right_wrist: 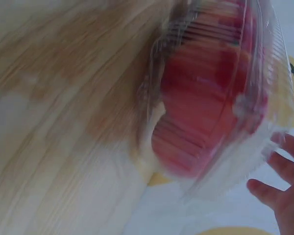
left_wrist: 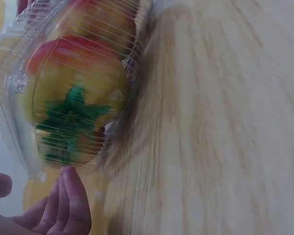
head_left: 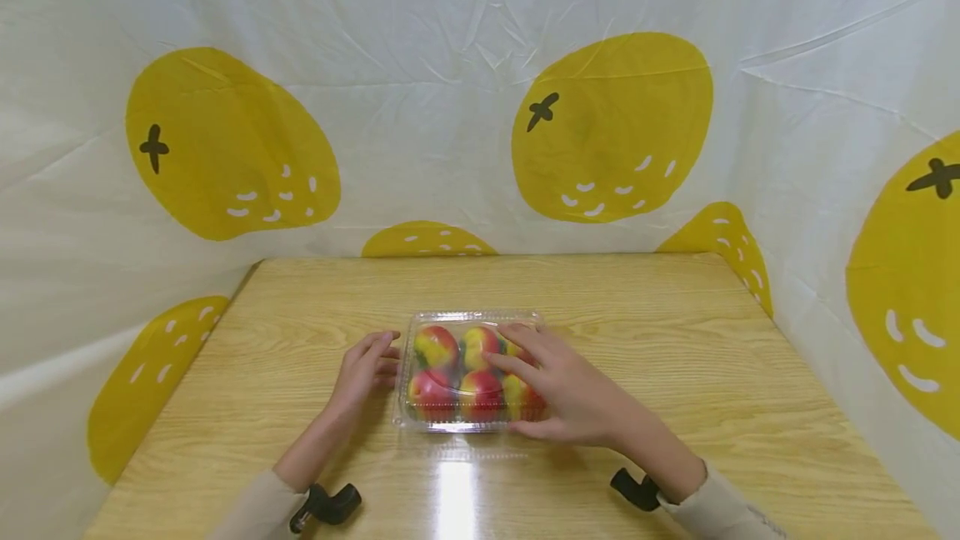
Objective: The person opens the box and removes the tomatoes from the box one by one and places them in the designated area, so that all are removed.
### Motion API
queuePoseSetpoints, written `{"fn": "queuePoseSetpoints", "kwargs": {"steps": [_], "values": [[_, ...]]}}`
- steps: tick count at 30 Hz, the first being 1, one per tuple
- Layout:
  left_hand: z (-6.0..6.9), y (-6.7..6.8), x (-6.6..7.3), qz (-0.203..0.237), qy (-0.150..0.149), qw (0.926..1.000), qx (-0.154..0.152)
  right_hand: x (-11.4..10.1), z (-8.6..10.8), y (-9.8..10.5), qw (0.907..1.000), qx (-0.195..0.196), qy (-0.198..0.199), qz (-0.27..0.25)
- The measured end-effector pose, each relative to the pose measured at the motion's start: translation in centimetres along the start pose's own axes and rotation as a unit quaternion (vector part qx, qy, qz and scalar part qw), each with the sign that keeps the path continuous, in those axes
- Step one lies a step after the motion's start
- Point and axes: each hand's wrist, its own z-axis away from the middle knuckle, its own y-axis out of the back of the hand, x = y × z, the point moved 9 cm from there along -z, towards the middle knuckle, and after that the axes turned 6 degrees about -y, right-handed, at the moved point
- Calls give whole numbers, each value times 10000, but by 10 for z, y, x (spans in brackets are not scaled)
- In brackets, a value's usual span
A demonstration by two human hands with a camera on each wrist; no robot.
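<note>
Fruit box [head_left: 456, 367] near right grip [head_left: 562, 388], contact unclear

Pale beige sleeves [head_left: 262, 511], stubby black wrist fittings [head_left: 330, 505], and on the right sleeve [head_left: 720, 508] a faint mark [head_left: 767, 520], possibly lettering.

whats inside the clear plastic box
Six red-and-yellow fruits in two rows of three show through the box. The right hand hides part of the two on the right.
</note>
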Motion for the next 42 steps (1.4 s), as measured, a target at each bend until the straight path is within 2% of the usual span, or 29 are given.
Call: {"fn": "queuePoseSetpoints", "kwargs": {"steps": [5, 12, 20, 29, 34, 42], "values": [[-5, -2, -8, 226, 193, 9995, 61, -9, -8, -10, 9997, 13, 250, -50], [-13, -7, -18, 608, 389, 9973, -163, -11, -13, -21, 9995, -23, 327, -22], [-16, -11, -20, 850, 457, 9945, -410, -12, -19, -29, 9986, 204, 487, 35], [-18, -10, -22, 1160, 485, 9904, -579, -8, -23, -36, 9995, 88, 305, -2], [-20, -12, -24, 1445, 425, 9840, -955, -6, -26, -37, 9998, 7, 187, -46], [-19, -16, -22, 1657, 201, 9678, -1884, -5, -27, -40, 9999, -11, 147, 80]]}}
